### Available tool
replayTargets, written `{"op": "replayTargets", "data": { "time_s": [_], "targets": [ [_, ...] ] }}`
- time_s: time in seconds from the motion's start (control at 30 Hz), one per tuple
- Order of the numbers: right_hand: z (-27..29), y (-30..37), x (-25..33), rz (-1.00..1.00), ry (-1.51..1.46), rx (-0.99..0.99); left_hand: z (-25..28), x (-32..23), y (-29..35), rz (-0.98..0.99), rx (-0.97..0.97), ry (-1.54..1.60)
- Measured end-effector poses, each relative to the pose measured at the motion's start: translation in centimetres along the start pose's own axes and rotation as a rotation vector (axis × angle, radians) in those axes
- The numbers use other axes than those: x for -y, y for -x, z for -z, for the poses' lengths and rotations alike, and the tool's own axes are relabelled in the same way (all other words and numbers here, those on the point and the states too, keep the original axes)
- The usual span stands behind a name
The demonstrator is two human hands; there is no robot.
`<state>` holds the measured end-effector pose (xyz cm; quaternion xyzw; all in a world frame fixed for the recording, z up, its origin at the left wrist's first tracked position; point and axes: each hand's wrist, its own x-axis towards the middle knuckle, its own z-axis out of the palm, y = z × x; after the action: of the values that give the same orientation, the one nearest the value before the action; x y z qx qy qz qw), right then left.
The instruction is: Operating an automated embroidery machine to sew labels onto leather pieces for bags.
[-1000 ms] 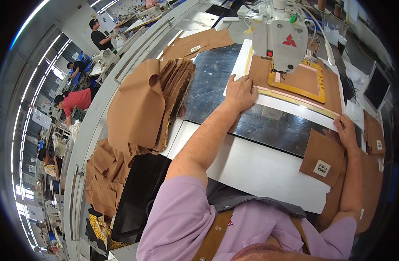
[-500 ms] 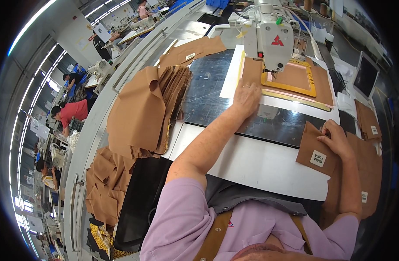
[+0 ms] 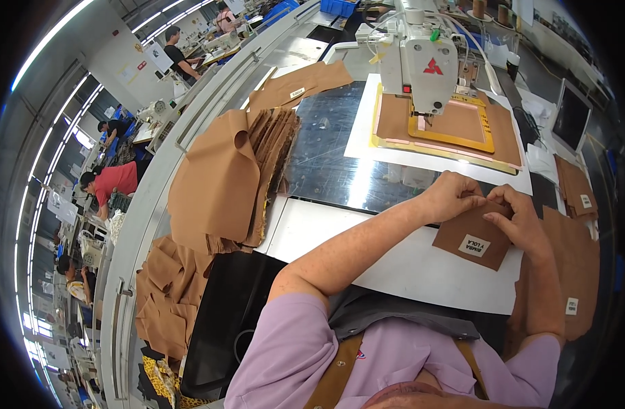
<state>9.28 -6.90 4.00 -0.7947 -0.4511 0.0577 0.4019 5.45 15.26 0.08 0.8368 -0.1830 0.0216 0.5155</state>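
Note:
A small brown fabric or leather piece (image 3: 455,232) with a white label hangs between my hands over the table's near edge. My left hand (image 3: 455,196) pinches its upper edge. Close beside it, my right hand (image 3: 520,217) grips the upper right corner, thumb bent over the front. Beyond my hands stands a white sewing machine head (image 3: 425,65), its needle area above a yellow clamp frame (image 3: 486,129). Under that frame lies a larger brown panel (image 3: 393,123) on a white sheet (image 3: 357,140). Parts of the held piece's top are hidden by my fingers.
To the left stands a thick stack of brown panels (image 3: 214,180), with loose brown pieces (image 3: 164,300) below it. A black tray (image 3: 220,320) sits nearby. More labelled brown pieces (image 3: 571,273) hang at the right, near a monitor (image 3: 573,114). Other people work far left.
My left hand has left the panel at the machine and come back right to the small labelled piece. My right hand has shifted slightly left with that piece, now gripped by both hands.

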Motion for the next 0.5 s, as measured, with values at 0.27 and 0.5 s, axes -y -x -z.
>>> {"op": "replayTargets", "data": {
  "time_s": [0.27, 0.5],
  "targets": [
    [0.2, -0.1, -3.2, -0.08, 0.043, -0.119, 1.7, 1.5, 1.0, 0.117, -0.151, 0.003],
    [0.6, -0.8, -5.5, -0.107, 0.044, -0.17, 2.0, 1.9, -0.2, 0.359, -0.251, 0.129]
  ]
}}
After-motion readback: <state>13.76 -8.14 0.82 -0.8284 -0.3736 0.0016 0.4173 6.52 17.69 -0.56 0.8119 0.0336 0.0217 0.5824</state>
